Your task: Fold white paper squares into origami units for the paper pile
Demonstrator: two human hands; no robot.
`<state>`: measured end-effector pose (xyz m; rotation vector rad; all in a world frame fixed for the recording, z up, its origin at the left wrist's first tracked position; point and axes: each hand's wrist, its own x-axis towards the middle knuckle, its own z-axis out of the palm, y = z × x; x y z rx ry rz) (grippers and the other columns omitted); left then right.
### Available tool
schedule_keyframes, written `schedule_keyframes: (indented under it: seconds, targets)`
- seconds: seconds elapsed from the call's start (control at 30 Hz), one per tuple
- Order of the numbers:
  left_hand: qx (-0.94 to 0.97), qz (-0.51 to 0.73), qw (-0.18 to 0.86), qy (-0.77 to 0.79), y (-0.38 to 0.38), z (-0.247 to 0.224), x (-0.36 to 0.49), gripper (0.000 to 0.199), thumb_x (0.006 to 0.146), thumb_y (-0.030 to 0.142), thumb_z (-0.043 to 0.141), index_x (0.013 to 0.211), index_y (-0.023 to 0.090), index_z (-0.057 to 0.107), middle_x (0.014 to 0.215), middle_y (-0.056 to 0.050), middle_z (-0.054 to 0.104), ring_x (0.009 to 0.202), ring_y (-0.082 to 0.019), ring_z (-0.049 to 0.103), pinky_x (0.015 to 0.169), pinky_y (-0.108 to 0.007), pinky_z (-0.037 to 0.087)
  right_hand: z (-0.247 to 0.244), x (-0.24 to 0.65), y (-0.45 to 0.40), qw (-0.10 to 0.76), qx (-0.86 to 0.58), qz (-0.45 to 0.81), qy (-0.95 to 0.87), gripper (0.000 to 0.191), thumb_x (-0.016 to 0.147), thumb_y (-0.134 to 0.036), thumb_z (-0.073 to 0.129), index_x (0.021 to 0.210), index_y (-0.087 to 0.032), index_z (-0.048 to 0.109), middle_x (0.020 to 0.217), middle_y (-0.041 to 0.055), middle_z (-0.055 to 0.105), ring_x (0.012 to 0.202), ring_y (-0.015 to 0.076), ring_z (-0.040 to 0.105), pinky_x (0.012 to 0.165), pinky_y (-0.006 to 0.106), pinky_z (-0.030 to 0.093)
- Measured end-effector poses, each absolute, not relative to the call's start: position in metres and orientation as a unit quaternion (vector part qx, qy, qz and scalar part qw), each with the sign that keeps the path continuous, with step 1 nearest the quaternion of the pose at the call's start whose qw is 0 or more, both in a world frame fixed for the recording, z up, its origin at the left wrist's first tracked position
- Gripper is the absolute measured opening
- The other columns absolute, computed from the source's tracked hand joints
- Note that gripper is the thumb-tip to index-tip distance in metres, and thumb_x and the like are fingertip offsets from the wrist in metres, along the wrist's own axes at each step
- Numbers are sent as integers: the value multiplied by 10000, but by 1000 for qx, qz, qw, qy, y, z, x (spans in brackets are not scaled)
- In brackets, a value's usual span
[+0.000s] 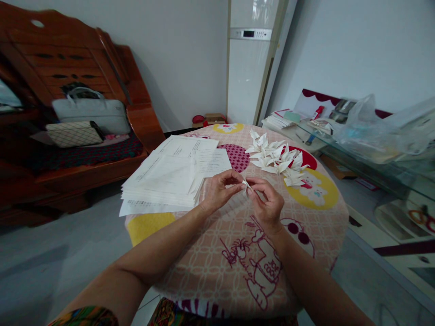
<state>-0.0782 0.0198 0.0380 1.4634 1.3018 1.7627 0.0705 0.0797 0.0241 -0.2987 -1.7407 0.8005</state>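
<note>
Between my two hands, above the middle of the round table, is a small folded piece of white paper (pixel 247 184). My left hand (pixel 222 188) pinches its left side with thumb and forefinger. From the other side my right hand (pixel 267 199) grips it, fingers curled and thumb pressed against it. Much of the paper is hidden by the fingertips. Left of my hands lies a thick stack of printed sheets (pixel 163 174). Beyond my right hand a cluster of folded white paper cranes (pixel 272 156) rests on the cloth.
A patterned tablecloth (pixel 210 244) covers the round table. To the right stands a glass-topped cabinet (pixel 380 167) with a plastic bag (pixel 360 127) and papers. At left is a wooden bench (pixel 84 167) holding a grey bag (pixel 91 113). A white air conditioner (pixel 246 81) stands behind.
</note>
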Motion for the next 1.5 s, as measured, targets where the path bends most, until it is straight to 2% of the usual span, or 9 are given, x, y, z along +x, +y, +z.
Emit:
schedule_keyframes:
  seconds: [0.1,0.3,0.57,0.7,0.83,1.13,1.3,1.5]
  targets:
    - [540,641,272,473,22,39,-81,310,757,412,778,793,138,638,794,-40,661,741,-134,629,712,-246,512,23,70,82,538,-141,430,-711,16,854,-225,643,843,-218,651,1075,89,726,1012,229,692,902,404,558]
    - [531,635,343,444,25,35,-84,309,730,379,800,814,140,623,791,-25,622,721,-119,585,663,-225,470,22,69,86,509,-141,520,-671,111,817,-284,690,778,-199,629,1009,92,732,929,221,708,837,384,576]
    - [478,645,401,442,27,33,-80,291,702,327,817,776,133,612,741,-17,634,667,-104,581,641,-225,453,23,68,94,506,-197,546,-638,167,718,-305,756,704,-198,629,846,43,729,729,178,684,662,311,566]
    - [446,662,413,437,27,32,-75,284,678,284,830,779,126,617,718,0,624,641,-81,568,617,-201,431,19,66,100,519,-217,571,-598,217,627,-268,806,754,-201,643,717,-9,680,635,141,632,620,280,542]
    - [424,673,433,424,26,32,-72,301,660,253,835,838,123,630,775,-20,655,691,-95,607,654,-208,460,18,65,101,512,-222,587,-587,286,610,-256,806,836,-199,640,710,-22,658,641,133,622,617,271,530]
    - [393,660,466,438,25,32,-71,299,643,214,817,857,127,627,768,-24,679,667,-103,632,627,-206,467,19,65,101,483,-250,596,-591,269,596,-282,802,788,-199,632,671,-20,661,594,133,613,573,269,533]
    - [379,645,479,459,25,33,-70,303,639,217,805,877,129,640,736,-21,680,648,-114,640,630,-220,480,21,65,99,460,-280,593,-599,241,589,-239,782,770,-198,627,620,-31,644,542,128,592,521,251,501]
    - [365,648,485,460,25,34,-67,306,710,343,781,879,131,638,710,-20,673,613,-115,627,616,-241,502,22,64,96,469,-312,559,-608,244,579,-183,746,797,-183,635,602,-44,621,510,110,562,490,231,462]
